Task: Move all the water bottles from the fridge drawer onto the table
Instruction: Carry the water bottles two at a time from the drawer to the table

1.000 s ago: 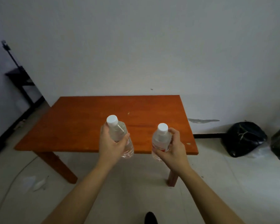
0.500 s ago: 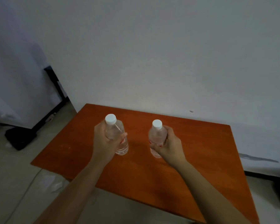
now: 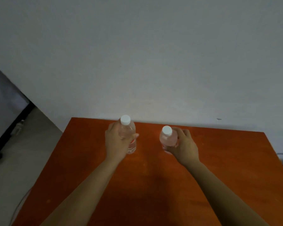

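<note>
Two clear water bottles with white caps stand upright over the far part of the orange wooden table (image 3: 227, 168). My left hand (image 3: 116, 142) grips the left bottle (image 3: 129, 132) around its body. My right hand (image 3: 183, 147) grips the right bottle (image 3: 167, 137) from its right side. Both bottle bases look low at the tabletop; whether they touch it cannot be told. The fridge drawer is out of view.
A plain white wall (image 3: 153, 62) rises right behind the table's far edge. Left of the table lies pale floor (image 3: 23, 152) with a dark baseboard and a dark object at the far left edge. A cable runs on the floor at lower left.
I have come closer to the table, which now fills the lower view. Both hands carried the bottles forward and down toward the table's far side.
</note>
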Demonstrator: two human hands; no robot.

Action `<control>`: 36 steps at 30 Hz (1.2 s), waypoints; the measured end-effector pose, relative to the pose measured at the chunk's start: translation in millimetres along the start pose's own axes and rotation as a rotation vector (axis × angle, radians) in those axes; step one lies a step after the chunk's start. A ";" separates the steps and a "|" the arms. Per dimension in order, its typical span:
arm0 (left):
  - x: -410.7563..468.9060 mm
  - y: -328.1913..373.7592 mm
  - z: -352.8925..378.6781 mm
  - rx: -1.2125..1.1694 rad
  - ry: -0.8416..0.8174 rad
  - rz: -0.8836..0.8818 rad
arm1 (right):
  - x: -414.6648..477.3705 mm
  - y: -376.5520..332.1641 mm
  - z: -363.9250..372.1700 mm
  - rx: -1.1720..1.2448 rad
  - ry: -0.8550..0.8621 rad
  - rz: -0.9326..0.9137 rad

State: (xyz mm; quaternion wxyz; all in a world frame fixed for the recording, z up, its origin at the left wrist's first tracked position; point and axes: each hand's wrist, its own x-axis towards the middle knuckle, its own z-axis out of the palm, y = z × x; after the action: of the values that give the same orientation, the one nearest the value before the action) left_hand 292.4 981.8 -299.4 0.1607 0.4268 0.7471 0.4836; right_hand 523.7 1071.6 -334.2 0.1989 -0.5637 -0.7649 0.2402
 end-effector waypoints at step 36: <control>167.2 -55.5 42.6 0.286 -0.289 0.205 | 134.9 -60.7 89.6 0.034 0.047 0.027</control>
State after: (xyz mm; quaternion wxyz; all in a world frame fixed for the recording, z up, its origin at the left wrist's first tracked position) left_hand 195.9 1130.1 -338.7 0.1539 0.5837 0.7300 0.3206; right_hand 387.1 1172.9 -366.0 0.2230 -0.5760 -0.7481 0.2425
